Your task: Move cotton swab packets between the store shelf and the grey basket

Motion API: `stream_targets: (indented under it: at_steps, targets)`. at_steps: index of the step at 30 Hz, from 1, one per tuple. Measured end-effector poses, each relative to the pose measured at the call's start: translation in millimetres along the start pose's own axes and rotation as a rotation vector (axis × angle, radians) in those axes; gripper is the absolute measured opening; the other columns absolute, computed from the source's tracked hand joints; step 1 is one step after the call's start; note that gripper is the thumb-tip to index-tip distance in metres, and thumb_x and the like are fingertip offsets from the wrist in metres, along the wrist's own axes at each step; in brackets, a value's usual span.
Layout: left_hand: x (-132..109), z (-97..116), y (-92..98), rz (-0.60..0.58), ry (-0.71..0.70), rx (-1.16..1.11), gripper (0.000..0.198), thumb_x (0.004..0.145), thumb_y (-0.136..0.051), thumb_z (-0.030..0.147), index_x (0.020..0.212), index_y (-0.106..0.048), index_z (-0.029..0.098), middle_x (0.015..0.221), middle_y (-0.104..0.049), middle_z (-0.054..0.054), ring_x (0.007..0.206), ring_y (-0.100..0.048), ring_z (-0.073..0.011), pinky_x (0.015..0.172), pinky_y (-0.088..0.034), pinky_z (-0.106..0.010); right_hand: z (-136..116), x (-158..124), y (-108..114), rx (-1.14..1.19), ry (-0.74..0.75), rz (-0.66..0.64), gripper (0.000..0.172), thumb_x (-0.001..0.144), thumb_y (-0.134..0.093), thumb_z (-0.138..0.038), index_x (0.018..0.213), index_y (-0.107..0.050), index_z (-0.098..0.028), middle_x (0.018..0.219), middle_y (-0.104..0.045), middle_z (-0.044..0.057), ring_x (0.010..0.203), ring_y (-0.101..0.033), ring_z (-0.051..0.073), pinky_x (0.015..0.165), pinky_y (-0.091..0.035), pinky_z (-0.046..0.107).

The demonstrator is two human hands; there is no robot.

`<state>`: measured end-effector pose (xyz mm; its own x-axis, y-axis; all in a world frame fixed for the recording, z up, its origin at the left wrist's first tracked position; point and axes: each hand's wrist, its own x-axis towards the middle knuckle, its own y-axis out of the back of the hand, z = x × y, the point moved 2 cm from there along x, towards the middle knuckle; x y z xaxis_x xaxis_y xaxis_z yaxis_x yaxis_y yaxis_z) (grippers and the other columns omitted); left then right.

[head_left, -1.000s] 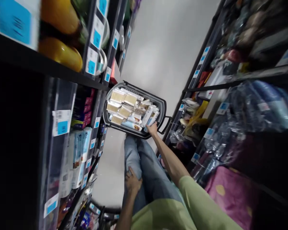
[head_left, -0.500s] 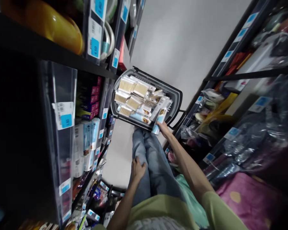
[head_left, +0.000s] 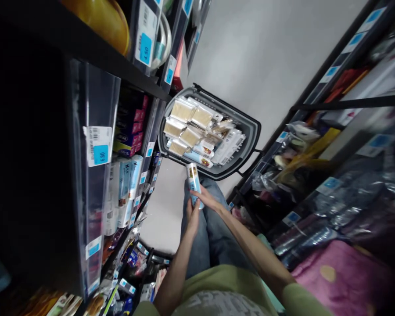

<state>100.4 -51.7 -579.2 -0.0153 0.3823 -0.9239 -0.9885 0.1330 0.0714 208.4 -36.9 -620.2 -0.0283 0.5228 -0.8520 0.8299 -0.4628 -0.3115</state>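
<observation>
- Pack [head_left: 194, 184] just this side of the basket [head_left: 254, 131]; my right hand [head_left: 211, 203] wraps it; left hand [head_left: 193, 216] fingers rest loose against its lower end.
- I judge: pack held clear of basket; next move needs a firm 2-hand grip.

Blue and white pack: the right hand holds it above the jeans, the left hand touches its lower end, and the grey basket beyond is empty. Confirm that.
Wrong on one point. The grey basket is not empty: the head view shows it full of wrapped packets. The rest holds: right hand holding the blue and white pack above the jeans, left hand touching its lower end.
</observation>
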Motion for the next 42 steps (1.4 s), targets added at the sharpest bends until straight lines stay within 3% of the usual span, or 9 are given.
stream_targets:
  at_steps: [3,6,11,14,21,24,30,38,42]
  targets:
    - [-1.5,4.4,7.7,-0.007,0.010,-0.062,0.065,0.081,-0.071,0.057,0.132,-0.055,0.022,0.139,-0.059,-0.013,0.123,-0.062,-0.0285,0.092,-0.058,-0.037,-0.3,9.8,-5.2,-0.138,0.035,0.068,0.043,0.075,-0.069,-0.062,0.090,-0.066,-0.022,0.078,-0.067,0.000,0.078,-0.063,0.022,0.071,-0.053,0.032]
    - [2.3,4.1,21.5,-0.012,0.063,-0.020,0.067,0.076,-0.076,0.057,0.129,-0.055,0.021,0.132,-0.062,-0.013,0.110,-0.068,-0.0260,0.088,-0.058,-0.035,-9.2,31.1,11.1,-0.228,0.044,0.286,0.041,0.083,-0.058,-0.061,0.090,-0.063,-0.021,0.085,-0.068,0.002,0.082,-0.064,0.021,0.077,-0.053,0.033]
    - [10.0,-14.1,47.2,0.030,0.061,0.116,0.074,0.065,-0.085,0.052,0.124,-0.050,0.023,0.122,-0.066,-0.011,0.106,-0.069,-0.0238,0.088,-0.056,-0.035,-44.7,78.6,85.6,-0.401,-0.018,0.764,0.041,0.086,-0.060,-0.049,0.110,-0.052,-0.017,0.116,-0.064,0.015,0.109,-0.061,0.026,0.101,-0.046,0.039]
    - [11.2,-33.1,57.9,0.000,0.077,0.172,0.077,0.063,-0.085,0.050,0.123,-0.045,0.024,0.121,-0.066,-0.010,0.102,-0.069,-0.0234,0.088,-0.056,-0.038,-64.2,101.8,129.9,-0.495,-0.098,0.889,0.053,0.080,-0.071,-0.049,0.115,-0.050,-0.015,0.117,-0.064,0.018,0.115,-0.060,0.031,0.103,-0.044,0.043]
    - [9.2,-67.5,64.0,-0.059,0.089,0.295,0.073,0.066,-0.083,0.046,0.123,-0.044,0.022,0.120,-0.066,-0.010,0.108,-0.068,-0.0244,0.097,-0.053,-0.040,-78.9,134.8,154.1,-0.853,-0.319,0.884,0.074,0.080,-0.078,-0.050,0.130,-0.045,-0.007,0.120,-0.063,0.027,0.114,-0.064,0.039,0.095,-0.052,0.046]
    - [3.3,-73.0,63.8,-0.112,0.097,0.369,0.074,0.069,-0.080,0.046,0.126,-0.042,0.021,0.120,-0.065,-0.010,0.110,-0.066,-0.0239,0.100,-0.051,-0.040,-80.8,131.5,152.4,-0.821,-0.350,0.884,0.075,0.077,-0.079,-0.047,0.130,-0.047,-0.006,0.123,-0.063,0.027,0.115,-0.064,0.038,0.095,-0.052,0.046]
    - [-9.3,-64.9,58.8,-0.203,0.045,0.446,0.074,0.076,-0.076,0.049,0.134,-0.040,0.021,0.133,-0.059,-0.013,0.119,-0.063,-0.0241,0.102,-0.050,-0.038,-86.2,108.6,150.2,-0.762,-0.308,0.807,0.047,0.081,-0.074,-0.046,0.110,-0.065,-0.011,0.114,-0.070,0.023,0.111,-0.068,0.037,0.093,-0.054,0.046]
    - [-14.2,-95.2,53.1,-0.200,0.052,0.541,0.064,0.085,-0.061,0.056,0.137,-0.043,0.021,0.131,-0.061,-0.013,0.118,-0.065,-0.0247,0.101,-0.053,-0.036,-66.2,132.4,150.1,-0.611,-0.222,0.904,0.075,0.071,-0.083,-0.044,0.128,-0.055,-0.004,0.127,-0.061,0.033,0.124,-0.058,0.045,0.103,-0.044,0.055]
    - [-42.1,-104.9,64.7,-0.165,0.078,0.557,0.067,0.079,-0.068,0.053,0.134,-0.048,0.020,0.128,-0.064,-0.013,0.120,-0.064,-0.0286,0.104,-0.052,-0.040,-57.7,104.0,148.6,-0.323,-0.187,0.894,0.068,0.065,-0.082,-0.045,0.120,-0.059,-0.012,0.128,-0.062,0.026,0.131,-0.051,0.042,0.109,-0.040,0.054]
